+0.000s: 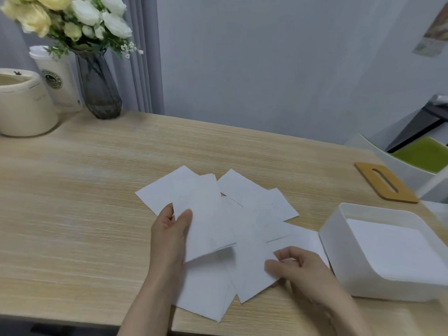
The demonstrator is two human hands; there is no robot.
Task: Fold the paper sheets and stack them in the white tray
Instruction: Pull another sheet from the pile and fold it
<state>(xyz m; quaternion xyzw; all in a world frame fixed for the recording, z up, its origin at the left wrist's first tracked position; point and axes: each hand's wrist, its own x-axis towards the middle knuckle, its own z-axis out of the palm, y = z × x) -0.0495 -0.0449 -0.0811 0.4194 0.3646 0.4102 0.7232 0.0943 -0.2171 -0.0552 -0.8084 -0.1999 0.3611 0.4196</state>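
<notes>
A light wooden table (84, 190) fills most of the view. At its right, near edge stands the white tray (339, 258), holding a flat stack of white paper (392, 248) inside. A loose scatter of white paper sheets (252, 192) lies overlapping at the middle of the table, just left of the tray, with one sheet reaching its left wall.

The left hand (169, 236) holds a folded sheet (206, 219) raised off the pile: the thumb lies on top near the sheet's left edge and the other fingers sit underneath, so the paper is pinched between them, its near corner lifting clear of the sheets below. The right hand (298, 265) rests at the near right of the pile, fingers curled, thumb and fingertips pinching the right edge of another sheet (252, 270) that lies flat among the others. That hand is blurred, so the exact finger contact cannot be told.

At the far left stand a cream pot (24, 105), a lidded paper cup (55, 76) and a grey glass vase (99, 88) of pale flowers (72, 18). A wooden slotted lid (385, 183) lies at the far right.
</notes>
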